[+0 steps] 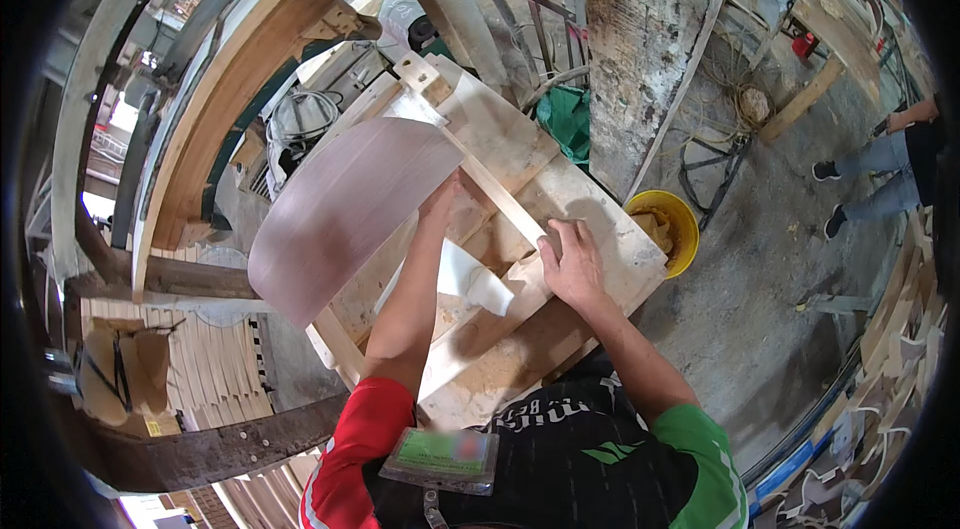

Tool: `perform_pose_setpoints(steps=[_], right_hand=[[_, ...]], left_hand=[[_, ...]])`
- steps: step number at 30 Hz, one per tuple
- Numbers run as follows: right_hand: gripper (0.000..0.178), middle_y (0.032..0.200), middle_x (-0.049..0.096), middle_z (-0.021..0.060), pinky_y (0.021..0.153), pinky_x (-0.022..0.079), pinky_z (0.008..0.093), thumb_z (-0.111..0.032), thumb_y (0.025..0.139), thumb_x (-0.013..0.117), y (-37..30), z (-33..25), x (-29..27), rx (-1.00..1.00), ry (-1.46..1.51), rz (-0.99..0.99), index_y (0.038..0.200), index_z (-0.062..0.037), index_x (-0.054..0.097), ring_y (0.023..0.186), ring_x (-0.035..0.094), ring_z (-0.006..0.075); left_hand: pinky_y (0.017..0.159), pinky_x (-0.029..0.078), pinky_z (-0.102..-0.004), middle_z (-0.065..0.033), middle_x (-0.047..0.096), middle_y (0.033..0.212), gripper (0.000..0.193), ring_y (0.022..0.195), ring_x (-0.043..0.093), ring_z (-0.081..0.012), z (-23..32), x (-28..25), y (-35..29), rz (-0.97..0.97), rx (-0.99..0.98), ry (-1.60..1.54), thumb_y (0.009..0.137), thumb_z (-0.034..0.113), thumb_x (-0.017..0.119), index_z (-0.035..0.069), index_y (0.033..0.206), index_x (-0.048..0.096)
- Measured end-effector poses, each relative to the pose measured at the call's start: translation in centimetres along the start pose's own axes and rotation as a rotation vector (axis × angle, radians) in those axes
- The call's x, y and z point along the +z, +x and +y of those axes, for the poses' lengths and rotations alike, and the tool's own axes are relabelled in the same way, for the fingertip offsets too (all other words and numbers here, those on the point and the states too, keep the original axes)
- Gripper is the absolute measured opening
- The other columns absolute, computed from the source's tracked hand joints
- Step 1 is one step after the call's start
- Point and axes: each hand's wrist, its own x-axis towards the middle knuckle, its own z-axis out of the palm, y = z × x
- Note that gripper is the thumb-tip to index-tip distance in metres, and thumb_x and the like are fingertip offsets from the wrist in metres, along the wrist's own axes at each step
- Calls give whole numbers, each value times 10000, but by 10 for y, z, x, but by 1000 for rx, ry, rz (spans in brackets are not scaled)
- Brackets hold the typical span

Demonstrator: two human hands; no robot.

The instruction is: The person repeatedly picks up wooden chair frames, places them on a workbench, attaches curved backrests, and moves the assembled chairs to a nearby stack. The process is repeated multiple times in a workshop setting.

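Note:
A curved, brownish-mauve panel (355, 214) stands over the left part of a pale wooden workbench (590, 229). Against its lower right edge is my left hand (443, 194), whose fingers are mostly hidden, so their grip cannot be made out. A light wooden strip (497, 191) runs from the panel's upper right corner toward me. My right hand (575, 267) closes round the near end of that strip, thumb on the left side. Between my forearms, a white sheet (465, 279) lies on the bench.
A yellow bucket (672, 234) with brownish contents sits right of the bench. Behind rises a stained pillar (650, 39), beside a green bag (565, 124). Large curved wooden frames (235, 79) fill the left. Another person (905, 159) stands far right, near cords on the floor.

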Motion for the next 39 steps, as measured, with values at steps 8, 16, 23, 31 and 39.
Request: perform_pose_setpoints(steps=[8, 16, 23, 31, 39], right_hand=[[310, 1067, 655, 215, 886, 524, 515, -214, 930, 683, 3, 1, 0, -51, 10, -31, 1165, -16, 639, 990, 646, 423], [284, 1040, 655, 209, 849, 528, 505, -194, 931, 680, 4, 4, 0, -26, 56, -14, 1138, -2, 648, 963, 649, 414], [267, 994, 653, 199, 812, 537, 494, -176, 931, 675, 5, 3, 0, -81, 61, -7, 1126, 4, 648, 917, 655, 405], [260, 960, 653, 201, 771, 548, 496, -184, 926, 678, 7, 5, -1, -81, 12, 24, 1110, -3, 646, 881, 661, 405], [284, 946, 656, 221, 771, 547, 511, -198, 908, 704, 6, 0, 1, -55, 53, 14, 1110, -9, 641, 874, 664, 416]], left_hand=[[793, 568, -397, -120, 655, 1282, 387, 999, 667, -254, -38, -20, 37, 179, 661, 991, 986, 218, 673, 26, 1319, 628], [1031, 474, -430, -155, 653, 1329, 383, 1205, 606, -323, -33, 6, 32, 210, 343, 839, 1036, 256, 573, 17, 1329, 631], [958, 482, -385, -118, 662, 1218, 316, 1100, 604, -261, -24, -4, 58, 237, 340, 893, 1019, 223, 604, 17, 1254, 651], [876, 491, -333, -77, 671, 1093, 240, 980, 602, -190, -2, -4, 78, 226, 290, 821, 999, 185, 640, 17, 1168, 675], [793, 499, -282, -35, 681, 967, 166, 860, 600, -119, -28, -17, -4, 388, 339, 303, 980, 147, 676, 17, 1082, 698]])
